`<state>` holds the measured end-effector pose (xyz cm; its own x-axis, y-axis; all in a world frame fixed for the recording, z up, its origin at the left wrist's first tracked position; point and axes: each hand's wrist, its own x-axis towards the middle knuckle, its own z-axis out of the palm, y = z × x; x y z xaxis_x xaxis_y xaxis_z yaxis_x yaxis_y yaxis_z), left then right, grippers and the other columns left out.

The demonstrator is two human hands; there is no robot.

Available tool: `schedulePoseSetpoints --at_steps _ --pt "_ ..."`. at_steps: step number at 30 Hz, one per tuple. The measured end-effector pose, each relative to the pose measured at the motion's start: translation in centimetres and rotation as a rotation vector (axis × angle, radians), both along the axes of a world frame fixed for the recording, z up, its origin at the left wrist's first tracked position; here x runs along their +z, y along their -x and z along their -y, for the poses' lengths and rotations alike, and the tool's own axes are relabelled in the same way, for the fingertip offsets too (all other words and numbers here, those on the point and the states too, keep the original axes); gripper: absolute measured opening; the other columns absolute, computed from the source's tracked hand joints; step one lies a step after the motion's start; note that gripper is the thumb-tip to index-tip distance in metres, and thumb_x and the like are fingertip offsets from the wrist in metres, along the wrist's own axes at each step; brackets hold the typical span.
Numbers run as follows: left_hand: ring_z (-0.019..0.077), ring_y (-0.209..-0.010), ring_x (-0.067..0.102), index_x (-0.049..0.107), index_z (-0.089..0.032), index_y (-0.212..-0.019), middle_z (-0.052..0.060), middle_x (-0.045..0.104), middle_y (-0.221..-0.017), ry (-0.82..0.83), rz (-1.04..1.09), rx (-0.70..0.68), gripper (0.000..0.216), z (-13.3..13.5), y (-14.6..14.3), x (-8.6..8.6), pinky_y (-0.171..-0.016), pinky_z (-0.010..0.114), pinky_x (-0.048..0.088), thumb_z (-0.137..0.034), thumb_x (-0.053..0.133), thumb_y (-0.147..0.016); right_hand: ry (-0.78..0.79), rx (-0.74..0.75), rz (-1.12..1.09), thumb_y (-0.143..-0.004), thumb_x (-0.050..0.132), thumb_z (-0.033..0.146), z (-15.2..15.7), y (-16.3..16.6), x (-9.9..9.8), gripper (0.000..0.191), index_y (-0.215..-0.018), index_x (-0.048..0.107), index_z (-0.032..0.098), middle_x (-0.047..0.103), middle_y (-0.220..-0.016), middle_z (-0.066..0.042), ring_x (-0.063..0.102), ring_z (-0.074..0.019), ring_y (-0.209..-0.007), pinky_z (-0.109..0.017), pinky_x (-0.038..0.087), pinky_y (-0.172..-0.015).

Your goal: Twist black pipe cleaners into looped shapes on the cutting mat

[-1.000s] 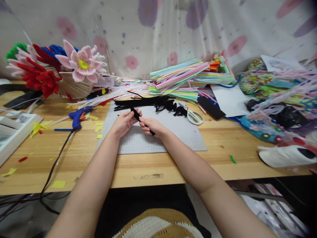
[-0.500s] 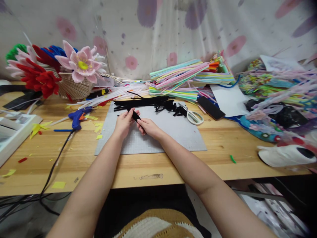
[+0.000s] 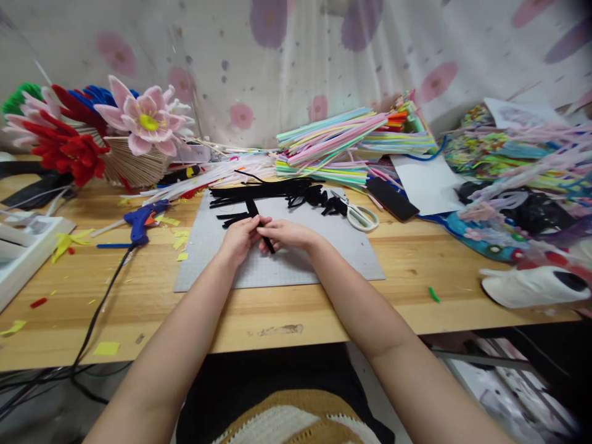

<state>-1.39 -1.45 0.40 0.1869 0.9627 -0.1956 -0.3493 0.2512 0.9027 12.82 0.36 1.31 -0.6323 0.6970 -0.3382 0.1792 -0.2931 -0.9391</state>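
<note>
Over the grey cutting mat [image 3: 324, 259], my left hand [image 3: 241, 237] and my right hand [image 3: 287, 234] meet, both pinched on one black pipe cleaner [image 3: 254, 209]. Its upper end sticks out above my fingers and its lower end shows between the hands. A bundle of loose black pipe cleaners [image 3: 263, 191] lies across the far edge of the mat, with curled black pieces [image 3: 319, 200] beside it.
White-handled scissors [image 3: 358, 215] lie right of the black pieces. A blue glue gun [image 3: 141, 220] with its cord rests to the left. Pastel pipe cleaners [image 3: 342, 145] are stacked at the back. Pipe-cleaner flowers [image 3: 92, 132] stand far left. Craft clutter [image 3: 518, 185] fills the right side.
My hands have closed together and the black pipe cleaner has turned more upright between them. The view has shifted slightly left.
</note>
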Motion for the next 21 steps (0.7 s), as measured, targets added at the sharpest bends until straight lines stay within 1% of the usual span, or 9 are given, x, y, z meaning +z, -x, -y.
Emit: schedulePoseSetpoints --at_steps 1,3,5,6,8,10,17,19,21 --pt "0.0126 -0.05 0.06 0.065 -0.008 -0.08 0.004 0.063 -0.059 0.002 -0.033 0.054 0.019 -0.1 0.0 0.0 -0.056 0.027 0.051 -0.026 0.059 -0.079 -0.049 -0.013 0.032 -0.077 0.062 0.035 -0.3 -0.6 0.2 0.024 -0.072 0.06 0.012 0.065 -0.065 -0.005 0.057 -0.0086 -0.056 -0.017 0.043 -0.049" --pt "0.0141 -0.066 0.065 0.065 -0.009 -0.075 0.008 0.068 -0.073 0.019 -0.074 0.093 0.016 -0.1 -0.1 0.0 -0.068 0.027 0.052 -0.024 0.061 -0.077 -0.207 -0.234 0.044 -0.072 0.066 0.036 -1.0 -1.5 0.3 0.025 -0.071 0.062 0.011 0.063 -0.063 -0.003 0.054 -0.0077 -0.057 -0.017 0.041 -0.049" --pt "0.0156 -0.072 0.067 0.065 -0.01 -0.075 0.01 0.069 -0.079 0.054 -0.082 0.016 0.014 0.0 -0.4 0.2 -0.071 0.028 0.053 -0.022 0.061 -0.078 -0.297 -0.418 -0.05 -0.07 0.068 0.035 -1.5 -1.8 0.0 0.024 -0.078 0.064 0.013 0.06 -0.063 0.001 0.051 -0.0059 -0.055 -0.016 0.038 -0.047" --pt "0.0156 -0.071 0.067 0.065 -0.01 -0.075 0.01 0.07 -0.079 0.076 -0.083 -0.034 0.013 0.1 -0.5 0.3 -0.069 0.029 0.054 -0.021 0.06 -0.079 -0.287 -0.434 -0.104 -0.07 0.068 0.036 -1.6 -1.8 -0.2 0.025 -0.082 0.065 0.014 0.058 -0.061 0.002 0.048 -0.0052 -0.052 -0.016 0.037 -0.046" --pt "0.0143 -0.066 0.066 0.065 -0.009 -0.075 0.01 0.069 -0.077 0.119 -0.086 -0.11 0.014 0.3 -0.8 0.5 -0.065 0.027 0.055 -0.018 0.057 -0.081 -0.185 -0.35 -0.175 -0.067 0.069 0.037 -1.8 -1.3 -0.7 0.029 -0.083 0.065 0.013 0.053 -0.054 0.004 0.043 -0.0047 -0.046 -0.017 0.034 -0.042" --pt "0.0121 -0.062 0.065 0.066 -0.008 -0.075 0.01 0.069 -0.074 0.156 -0.082 -0.126 0.016 0.4 -1.1 0.7 -0.061 0.024 0.055 -0.016 0.054 -0.082 -0.1 -0.307 -0.209 -0.065 0.07 0.038 -1.9 -0.7 -1.2 0.029 -0.077 0.064 0.012 0.05 -0.047 0.005 0.04 -0.0043 -0.041 -0.018 0.031 -0.04" --pt "0.0106 -0.06 0.065 0.066 -0.007 -0.076 0.01 0.069 -0.071 0.217 -0.028 -0.081 0.019 0.2 -1.3 0.9 -0.058 0.019 0.054 -0.01 0.05 -0.084 -0.131 -0.54 -0.221 -0.059 0.074 0.034 -2.0 0.5 -1.6 0.027 -0.064 0.06 0.012 0.054 -0.048 0.003 0.045 -0.0051 -0.042 -0.018 0.033 -0.041" --pt "0.0102 -0.059 0.065 0.066 -0.007 -0.074 0.01 0.069 -0.069 0.203 -0.029 -0.054 0.019 0.2 -1.3 0.7 -0.058 0.018 0.054 -0.008 0.05 -0.084 -0.117 -0.532 -0.242 -0.06 0.074 0.034 -1.9 0.5 -1.6 0.026 -0.066 0.061 0.013 0.054 -0.05 0.003 0.045 -0.0053 -0.043 -0.018 0.034 -0.041" --pt "0.0094 -0.059 0.064 0.066 -0.007 -0.073 0.009 0.069 -0.068 0.181 -0.032 -0.005 0.018 0.3 -1.2 0.6 -0.057 0.017 0.054 -0.007 0.051 -0.083 -0.057 -0.44 -0.301 -0.06 0.074 0.034 -1.8 0.3 -1.6 0.027 -0.07 0.062 0.013 0.056 -0.052 0.003 0.047 -0.0055 -0.045 -0.018 0.034 -0.043"
